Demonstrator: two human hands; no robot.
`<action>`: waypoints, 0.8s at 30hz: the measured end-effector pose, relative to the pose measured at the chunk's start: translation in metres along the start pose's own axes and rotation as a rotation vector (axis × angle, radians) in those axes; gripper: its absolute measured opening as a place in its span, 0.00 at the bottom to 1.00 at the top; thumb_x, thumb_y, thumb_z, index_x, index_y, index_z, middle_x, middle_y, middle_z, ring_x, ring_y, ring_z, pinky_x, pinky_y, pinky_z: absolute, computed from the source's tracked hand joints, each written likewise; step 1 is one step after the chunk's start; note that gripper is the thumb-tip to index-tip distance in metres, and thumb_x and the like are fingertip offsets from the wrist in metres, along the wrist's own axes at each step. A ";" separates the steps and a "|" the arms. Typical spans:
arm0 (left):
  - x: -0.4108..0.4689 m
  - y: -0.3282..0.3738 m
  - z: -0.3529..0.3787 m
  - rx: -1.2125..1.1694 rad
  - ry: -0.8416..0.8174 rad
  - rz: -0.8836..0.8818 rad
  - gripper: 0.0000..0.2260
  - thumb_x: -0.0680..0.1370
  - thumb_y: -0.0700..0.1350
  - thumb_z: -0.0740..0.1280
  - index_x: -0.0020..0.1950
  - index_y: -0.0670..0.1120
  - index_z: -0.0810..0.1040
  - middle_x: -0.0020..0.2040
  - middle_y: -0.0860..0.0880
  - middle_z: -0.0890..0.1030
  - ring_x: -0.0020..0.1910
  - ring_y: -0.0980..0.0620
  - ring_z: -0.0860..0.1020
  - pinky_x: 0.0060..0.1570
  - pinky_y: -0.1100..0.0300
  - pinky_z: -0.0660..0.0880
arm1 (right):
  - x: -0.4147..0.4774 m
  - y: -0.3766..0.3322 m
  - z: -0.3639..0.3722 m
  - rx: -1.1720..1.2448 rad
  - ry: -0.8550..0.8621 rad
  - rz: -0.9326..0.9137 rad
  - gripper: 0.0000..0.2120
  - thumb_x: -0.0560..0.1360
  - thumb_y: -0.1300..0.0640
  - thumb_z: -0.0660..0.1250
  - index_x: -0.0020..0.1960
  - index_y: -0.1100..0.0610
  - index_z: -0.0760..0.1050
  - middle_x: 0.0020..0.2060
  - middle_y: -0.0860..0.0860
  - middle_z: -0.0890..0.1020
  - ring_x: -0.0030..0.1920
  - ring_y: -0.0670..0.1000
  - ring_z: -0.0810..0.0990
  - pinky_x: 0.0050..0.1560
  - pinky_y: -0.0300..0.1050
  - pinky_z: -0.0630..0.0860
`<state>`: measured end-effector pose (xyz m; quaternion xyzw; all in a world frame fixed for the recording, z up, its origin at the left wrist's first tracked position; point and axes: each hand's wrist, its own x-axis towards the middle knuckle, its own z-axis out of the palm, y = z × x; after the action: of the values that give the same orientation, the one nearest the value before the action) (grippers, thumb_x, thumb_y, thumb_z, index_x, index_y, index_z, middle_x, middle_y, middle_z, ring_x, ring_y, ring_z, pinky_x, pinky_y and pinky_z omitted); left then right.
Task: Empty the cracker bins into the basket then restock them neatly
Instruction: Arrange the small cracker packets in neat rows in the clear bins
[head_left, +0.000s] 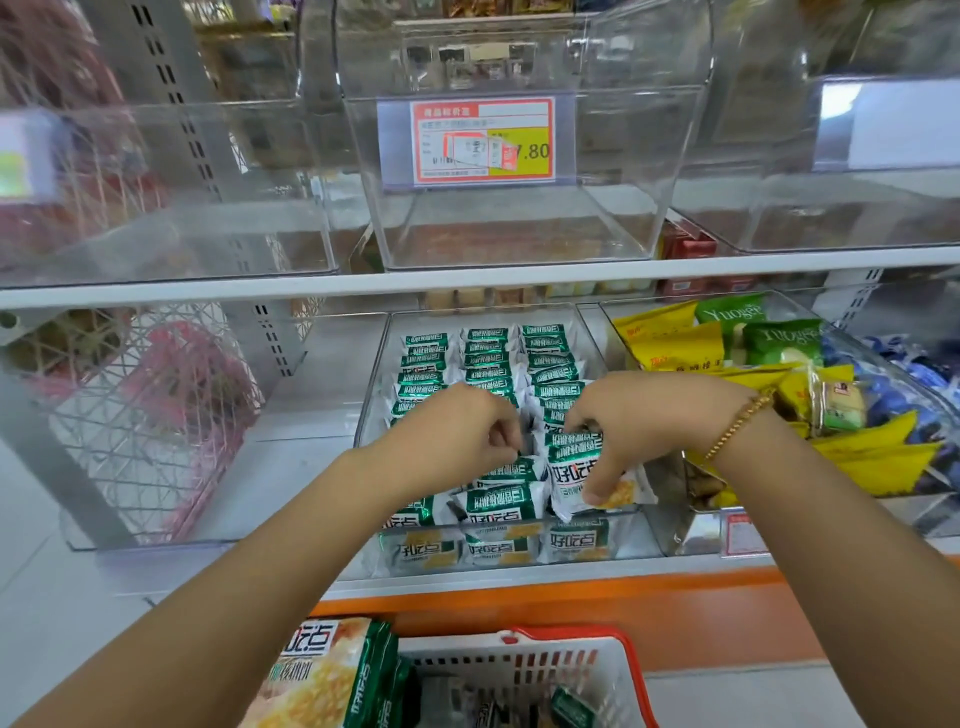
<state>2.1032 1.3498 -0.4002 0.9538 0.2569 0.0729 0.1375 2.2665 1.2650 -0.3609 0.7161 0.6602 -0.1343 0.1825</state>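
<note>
A clear cracker bin (375, 374) on the lower shelf holds several green-and-white cracker packets (488, 358) in three tidy rows. My left hand (457, 431) has its fingers curled down among the packets in the middle row; whether it holds one is hidden. My right hand (618, 421) pinches a green-and-white packet (576, 473) at the front of the right row, thumb on its lower edge. A white basket with a red rim (519, 670) sits below, with a large green cracker bag (332, 675) and a few small packets inside.
An empty clear bin (514, 228) with a red and yellow price tag (483, 140) stands on the upper shelf, flanked by other clear bins. To the right, a bin (737, 358) holds yellow, green and blue snack packets. A pink wire rack (156, 405) shows at the left.
</note>
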 end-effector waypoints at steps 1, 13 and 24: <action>-0.006 -0.001 0.003 0.006 -0.034 0.004 0.06 0.76 0.45 0.69 0.52 0.49 0.82 0.38 0.60 0.76 0.38 0.61 0.74 0.36 0.72 0.67 | 0.000 0.002 0.001 0.020 0.008 -0.006 0.36 0.65 0.37 0.74 0.66 0.57 0.73 0.62 0.54 0.78 0.59 0.54 0.78 0.58 0.50 0.77; -0.005 0.000 0.011 0.189 -0.096 -0.028 0.15 0.77 0.54 0.68 0.58 0.47 0.78 0.35 0.55 0.69 0.37 0.53 0.70 0.30 0.63 0.62 | 0.003 -0.003 0.027 -0.052 0.176 -0.027 0.39 0.67 0.38 0.73 0.72 0.52 0.65 0.65 0.51 0.71 0.67 0.53 0.66 0.64 0.49 0.70; -0.011 0.001 0.011 0.192 0.000 -0.083 0.10 0.77 0.52 0.67 0.54 0.47 0.78 0.48 0.51 0.77 0.48 0.51 0.77 0.44 0.60 0.71 | -0.010 0.002 0.037 -0.015 0.281 -0.098 0.38 0.68 0.39 0.73 0.73 0.51 0.64 0.66 0.50 0.71 0.63 0.52 0.73 0.59 0.48 0.74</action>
<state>2.0965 1.3407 -0.4109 0.9511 0.3021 0.0421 0.0483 2.2698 1.2391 -0.3896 0.6935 0.7143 -0.0365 0.0871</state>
